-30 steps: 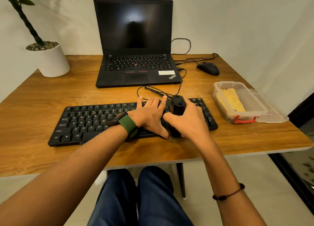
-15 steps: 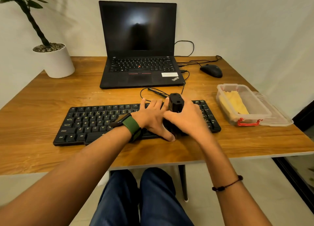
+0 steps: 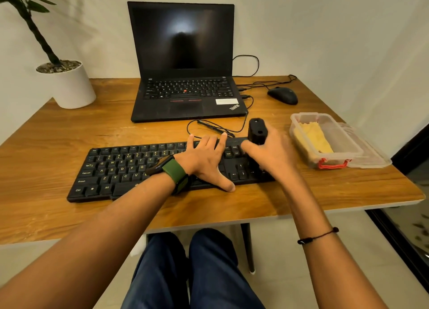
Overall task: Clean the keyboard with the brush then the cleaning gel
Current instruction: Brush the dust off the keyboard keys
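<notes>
Hands first: my right hand (image 3: 272,156) is wrapped around the black brush (image 3: 257,132), handle sticking up, working end down at the right end of the keyboard (image 3: 120,167); bristles are hidden behind my hand so I cannot tell if they touch the keys. My left hand (image 3: 204,160) lies flat with fingers spread on the middle-right keys, thumb reaching over the front edge, pinning the board to the table (image 3: 58,132). Risks as I judge them: if I ease that pressure, a hard sweep could skid the keyboard toward the edge or tug its cable (image 3: 209,127), which loops just behind and runs to the laptop (image 3: 185,95). Pushing too hard could pop a keycap near the arrow keys. Swinging right, my elbow or brush could knock the clear plastic box (image 3: 301,120) just beside the keyboard, where the yellow cleaning gel (image 3: 313,137) sits untouched, lid (image 3: 371,153) off alongside. Mouse (image 3: 282,95) and plant pot (image 3: 72,88) are well apart, no worry.
</notes>
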